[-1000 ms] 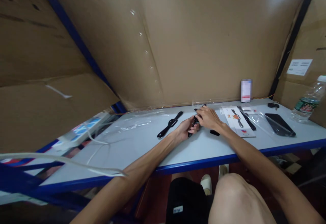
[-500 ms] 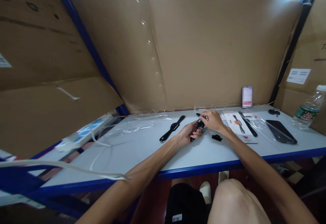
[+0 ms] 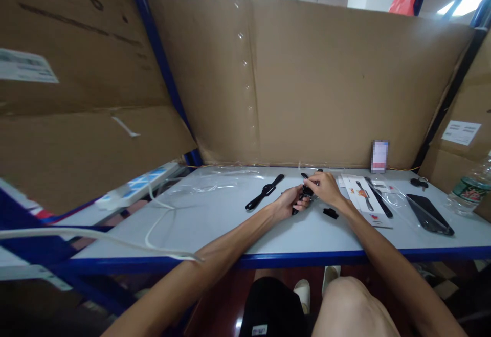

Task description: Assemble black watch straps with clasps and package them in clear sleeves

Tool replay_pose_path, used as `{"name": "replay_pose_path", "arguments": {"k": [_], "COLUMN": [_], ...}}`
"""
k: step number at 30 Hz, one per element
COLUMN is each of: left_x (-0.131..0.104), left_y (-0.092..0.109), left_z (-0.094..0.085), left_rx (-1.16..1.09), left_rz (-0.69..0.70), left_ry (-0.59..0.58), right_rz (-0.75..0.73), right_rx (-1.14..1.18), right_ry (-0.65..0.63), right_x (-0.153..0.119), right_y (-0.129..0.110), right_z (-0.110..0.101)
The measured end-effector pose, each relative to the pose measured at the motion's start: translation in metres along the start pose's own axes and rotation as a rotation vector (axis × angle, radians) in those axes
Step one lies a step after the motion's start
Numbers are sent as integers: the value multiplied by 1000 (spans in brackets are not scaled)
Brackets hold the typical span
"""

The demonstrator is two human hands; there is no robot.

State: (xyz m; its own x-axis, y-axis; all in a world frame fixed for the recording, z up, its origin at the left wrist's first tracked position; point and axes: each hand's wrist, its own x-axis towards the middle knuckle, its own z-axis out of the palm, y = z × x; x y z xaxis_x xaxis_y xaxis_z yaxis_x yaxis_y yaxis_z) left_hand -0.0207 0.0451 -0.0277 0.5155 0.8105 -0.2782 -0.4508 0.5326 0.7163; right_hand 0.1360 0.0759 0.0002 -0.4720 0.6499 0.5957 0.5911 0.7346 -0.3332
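My left hand (image 3: 290,201) has its fingers wrapped round a black watch-like strap with a bulkier middle (image 3: 307,191); one dark end shows below the fingers. From the right, my right hand (image 3: 324,185) pinches at the upper part of the same piece, its fingertips hiding some of it. A second black watch strap (image 3: 265,192), with a rounded middle, lies flat on the table to the left of my hands. Just below my right wrist is a small black clip-like part (image 3: 330,213).
A white printed card (image 3: 359,194), a black strap (image 3: 384,205), a dark phone (image 3: 429,214), keys (image 3: 419,183) and a water bottle (image 3: 471,189) lie or stand to the right. A lit phone (image 3: 379,156) leans at the back. Clear plastic film (image 3: 220,173), a white cable (image 3: 99,242) and a power strip (image 3: 141,186) are left.
The camera view has turned slightly, so the scene sits further right and a little lower. Both hands stay on the black strap, with the right fingers shifted slightly on it.
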Motion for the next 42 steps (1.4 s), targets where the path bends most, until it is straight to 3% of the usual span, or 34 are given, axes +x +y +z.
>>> {"name": "replay_pose_path", "arguments": {"k": [10,21,26,34,39,42], "left_x": [-6,-2,-4,-7,-9,-9], "left_y": [2,0,-1,1,3,4], "left_z": [9,0,3,5,7,9], "left_rx": [45,22,39,21,-25,-6], "left_rz": [5,12,16,50,198,274], "left_ry": [46,51,65,74,93,105], "right_rz": [-31,-26,23,-29,155,328], "right_rx": [-3,-62,-137,-64,58,304], "right_ry": [34,-31,-17,-31,221,219], "right_x": [-2,-1,-1,-2,3,6], "right_y": [1,0,-1,-3,8,13], "right_z": [0,-2,-2,-13,-10,-3]}}
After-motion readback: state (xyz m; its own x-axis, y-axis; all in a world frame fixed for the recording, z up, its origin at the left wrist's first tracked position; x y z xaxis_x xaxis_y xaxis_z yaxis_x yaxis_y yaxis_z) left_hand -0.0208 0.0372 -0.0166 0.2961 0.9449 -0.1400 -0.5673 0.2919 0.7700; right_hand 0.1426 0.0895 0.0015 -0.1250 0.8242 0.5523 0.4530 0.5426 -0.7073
